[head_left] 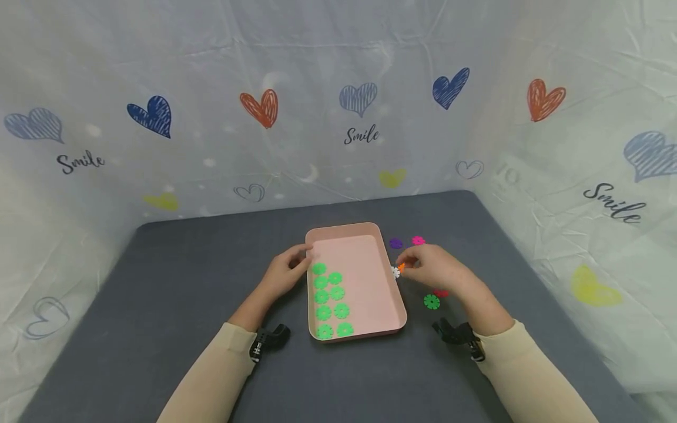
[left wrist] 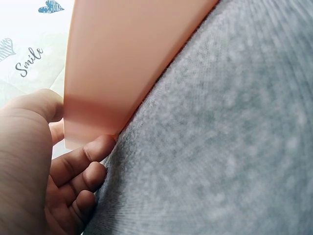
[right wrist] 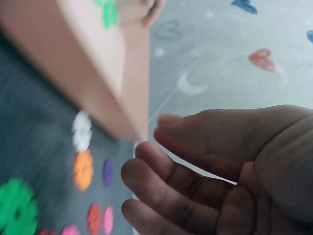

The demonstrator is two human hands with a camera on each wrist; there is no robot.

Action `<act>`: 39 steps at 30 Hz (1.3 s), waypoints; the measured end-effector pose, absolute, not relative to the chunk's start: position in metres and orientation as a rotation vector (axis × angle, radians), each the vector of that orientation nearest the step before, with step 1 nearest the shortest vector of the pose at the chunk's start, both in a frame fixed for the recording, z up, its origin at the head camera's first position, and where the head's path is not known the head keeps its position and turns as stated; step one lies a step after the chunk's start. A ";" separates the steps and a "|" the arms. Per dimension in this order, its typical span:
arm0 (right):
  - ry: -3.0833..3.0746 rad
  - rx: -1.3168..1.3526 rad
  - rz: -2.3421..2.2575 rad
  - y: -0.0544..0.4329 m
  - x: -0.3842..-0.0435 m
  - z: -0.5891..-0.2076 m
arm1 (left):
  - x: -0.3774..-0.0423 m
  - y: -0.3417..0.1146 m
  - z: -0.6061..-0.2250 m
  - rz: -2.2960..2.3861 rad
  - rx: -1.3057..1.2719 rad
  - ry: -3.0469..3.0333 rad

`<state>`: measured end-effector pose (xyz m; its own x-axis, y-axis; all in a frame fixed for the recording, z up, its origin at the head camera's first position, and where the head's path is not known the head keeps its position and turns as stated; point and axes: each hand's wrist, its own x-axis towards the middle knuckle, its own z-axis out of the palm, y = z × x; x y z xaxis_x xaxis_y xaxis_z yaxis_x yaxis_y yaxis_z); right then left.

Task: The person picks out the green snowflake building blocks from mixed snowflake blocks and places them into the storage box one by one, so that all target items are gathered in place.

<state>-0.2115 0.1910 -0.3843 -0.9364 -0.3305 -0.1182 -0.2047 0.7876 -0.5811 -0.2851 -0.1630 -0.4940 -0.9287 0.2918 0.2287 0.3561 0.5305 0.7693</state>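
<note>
A pink rectangular tray (head_left: 378, 288) lies on the table. Flower-shaped green plastic discs (head_left: 324, 312) sit in two columns along its left side. My left hand (head_left: 285, 271) grips the tray's left wall, which in the left wrist view passes between the thumb and the fingers (left wrist: 100, 147). By the tray's right wall is my right hand (head_left: 436, 267), fingers bent and nothing seen between thumb and fingertips in the right wrist view. Just under that hand, a white disc (right wrist: 82, 131) and an orange disc (right wrist: 83, 170) lie on the table, close against each other.
Right of the tray lie a purple disc (head_left: 396, 243), a pink disc (head_left: 418, 241), a red disc (head_left: 441, 292) and a loose green disc (head_left: 432, 302). A dark grey cloth (head_left: 211, 282) covers the table. Heart-printed curtains (head_left: 312, 153) stand behind and at the sides.
</note>
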 end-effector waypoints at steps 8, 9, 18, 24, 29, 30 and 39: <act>2.708 -0.420 -0.637 0.224 -0.198 -0.409 | -0.285 -0.163 -0.492 -1.361 -0.568 -2.697; 2.719 -0.414 -0.608 0.226 -0.197 -0.411 | -0.285 -0.163 -0.493 -1.363 -0.569 -2.697; 2.756 -0.422 -0.528 0.230 -0.198 -0.423 | -0.282 -0.162 -0.496 -1.358 -0.553 -2.697; 2.753 -0.462 -0.540 0.232 -0.200 -0.424 | -0.284 -0.161 -0.494 -1.360 -0.545 -2.703; 2.795 -0.435 -0.493 0.227 -0.202 -0.420 | -0.284 -0.162 -0.494 -1.369 -0.546 -2.695; 2.798 -0.428 -0.476 0.226 -0.202 -0.420 | -0.284 -0.162 -0.494 -1.371 -0.550 -2.692; 2.760 -0.367 -0.406 0.227 -0.207 -0.416 | -0.285 -0.161 -0.495 -1.348 -0.554 -2.699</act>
